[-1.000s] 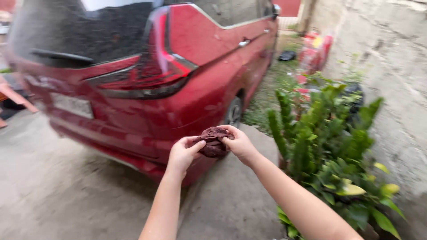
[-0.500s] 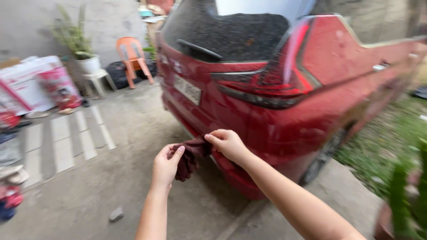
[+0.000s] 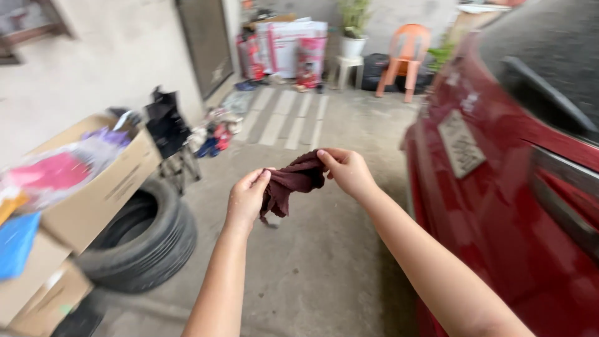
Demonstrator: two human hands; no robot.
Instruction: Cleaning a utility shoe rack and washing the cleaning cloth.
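Hands meet at chest height over the concrete floor (image 3: 324,262), stretching a dark red rag (image 3: 292,182) between them, likely to open it out. Left hand (image 3: 247,198) pinches one corner, right hand (image 3: 349,171) another, fingers closed. Red car (image 3: 499,206) at three o'clock, tyre (image 3: 140,240) at eight

A single head-worn camera looks forward and slightly down over the person's outstretched arms, close to the rear of the dusty red car (image 3: 499,206) at right, across the grey concrete floor (image 3: 324,262) toward the far wall.
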